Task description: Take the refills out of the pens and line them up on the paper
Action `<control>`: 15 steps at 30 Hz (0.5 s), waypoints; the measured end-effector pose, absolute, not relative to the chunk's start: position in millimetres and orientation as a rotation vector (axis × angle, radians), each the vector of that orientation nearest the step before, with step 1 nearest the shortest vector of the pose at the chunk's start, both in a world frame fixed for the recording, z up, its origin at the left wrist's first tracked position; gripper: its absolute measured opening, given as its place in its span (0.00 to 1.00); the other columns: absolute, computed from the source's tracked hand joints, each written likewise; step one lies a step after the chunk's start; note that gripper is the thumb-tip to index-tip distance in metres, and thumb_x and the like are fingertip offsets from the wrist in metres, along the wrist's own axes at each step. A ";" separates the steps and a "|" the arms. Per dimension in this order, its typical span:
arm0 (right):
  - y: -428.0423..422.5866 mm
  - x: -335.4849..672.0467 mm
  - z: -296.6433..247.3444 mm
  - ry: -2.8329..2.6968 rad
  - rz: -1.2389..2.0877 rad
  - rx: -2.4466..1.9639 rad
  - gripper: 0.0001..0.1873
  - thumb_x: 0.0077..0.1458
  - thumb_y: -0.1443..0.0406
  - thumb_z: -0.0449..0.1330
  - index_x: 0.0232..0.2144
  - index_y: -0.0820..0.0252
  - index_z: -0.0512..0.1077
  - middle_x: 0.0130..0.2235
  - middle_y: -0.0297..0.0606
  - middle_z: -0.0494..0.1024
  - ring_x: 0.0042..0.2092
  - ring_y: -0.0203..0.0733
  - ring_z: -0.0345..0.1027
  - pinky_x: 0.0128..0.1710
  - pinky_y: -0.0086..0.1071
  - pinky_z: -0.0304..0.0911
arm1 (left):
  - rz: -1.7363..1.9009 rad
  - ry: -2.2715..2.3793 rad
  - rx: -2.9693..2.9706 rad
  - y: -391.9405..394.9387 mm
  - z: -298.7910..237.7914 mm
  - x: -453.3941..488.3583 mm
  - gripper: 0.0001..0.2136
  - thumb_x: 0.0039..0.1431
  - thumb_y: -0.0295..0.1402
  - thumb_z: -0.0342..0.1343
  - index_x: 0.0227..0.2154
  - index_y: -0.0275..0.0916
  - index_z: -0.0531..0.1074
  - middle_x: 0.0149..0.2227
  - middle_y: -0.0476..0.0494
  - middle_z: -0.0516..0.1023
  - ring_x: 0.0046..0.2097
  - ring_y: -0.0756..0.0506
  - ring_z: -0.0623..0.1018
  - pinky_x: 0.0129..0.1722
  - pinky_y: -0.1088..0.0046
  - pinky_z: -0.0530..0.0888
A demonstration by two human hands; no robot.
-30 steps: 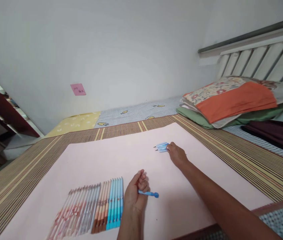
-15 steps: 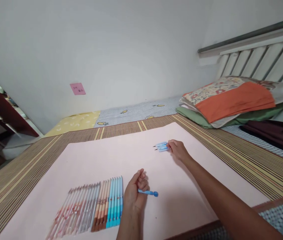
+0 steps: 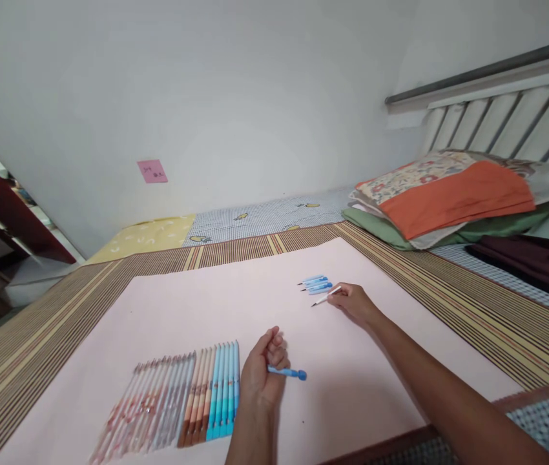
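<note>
My left hand [image 3: 261, 373] is closed around a blue pencil [image 3: 291, 372], whose rounded darker blue end sticks out to the right; the rest is hidden in the palm. A slim white pencil [image 3: 323, 297] with a dark point is pinched in my right hand [image 3: 356, 305], its tip directed left and down. Just beyond it lie several light blue pencils [image 3: 315, 283] side by side, some dark points showing on the left. To the left of my left hand, a neat row of pens [image 3: 197, 387] runs from clear and pinkish through brown to blue.
A large pale pink sheet [image 3: 197, 303] covers a striped mat [image 3: 75, 310]. Folded pillows [image 3: 458, 200] and dark maroon cloth [image 3: 526, 258] lie at the right, near a white radiator [image 3: 497, 123]. A pink note [image 3: 152, 171] is stuck on the back wall.
My right hand has drawn back slightly from the blue pencils, and a white pencil now shows in its fingers. The left hand has stayed in place.
</note>
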State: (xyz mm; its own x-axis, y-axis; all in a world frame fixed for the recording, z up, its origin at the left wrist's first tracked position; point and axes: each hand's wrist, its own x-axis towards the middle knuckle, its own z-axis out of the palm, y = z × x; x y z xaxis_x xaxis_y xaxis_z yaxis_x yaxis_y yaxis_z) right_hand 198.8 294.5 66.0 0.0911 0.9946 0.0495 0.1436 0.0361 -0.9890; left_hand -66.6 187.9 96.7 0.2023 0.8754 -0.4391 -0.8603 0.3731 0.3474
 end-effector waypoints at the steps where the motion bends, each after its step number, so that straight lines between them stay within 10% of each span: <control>1: 295.0 201.0 66.6 -1.278 1.028 -1.333 0.15 0.35 0.57 0.70 0.24 0.61 0.74 0.19 0.29 0.69 0.23 0.33 0.59 0.24 0.29 0.53 | 1.209 0.635 0.032 187.9 96.9 -66.6 0.02 0.58 0.23 0.60 0.31 0.32 0.73 0.24 0.51 0.70 0.17 0.59 0.55 0.15 0.82 0.52; 8: 290.2 210.8 70.7 -1.380 0.902 -1.439 0.12 0.36 0.61 0.67 0.27 0.59 0.76 0.25 0.33 0.75 0.30 0.40 0.67 0.32 0.33 0.61 | 1.212 0.642 0.015 189.2 96.3 -68.2 0.02 0.58 0.23 0.61 0.32 0.31 0.74 0.23 0.51 0.70 0.17 0.59 0.55 0.15 0.82 0.52; 15: 270.4 169.5 84.0 -2.098 0.278 -1.683 0.06 0.59 0.68 0.58 0.34 0.57 0.76 0.42 0.36 0.79 0.41 0.39 0.71 0.39 0.29 0.57 | 1.195 0.634 0.005 187.7 97.9 -66.0 0.03 0.60 0.23 0.59 0.30 0.30 0.73 0.23 0.51 0.70 0.16 0.59 0.55 0.15 0.82 0.52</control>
State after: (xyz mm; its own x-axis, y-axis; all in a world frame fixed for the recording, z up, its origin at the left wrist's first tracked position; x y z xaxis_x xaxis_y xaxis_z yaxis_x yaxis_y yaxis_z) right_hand 169.5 270.4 84.0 -0.1677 0.9639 0.2070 0.8769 0.2418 -0.4154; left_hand -66.0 187.7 97.9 0.2161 0.8639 -0.4550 -0.8614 0.3880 0.3277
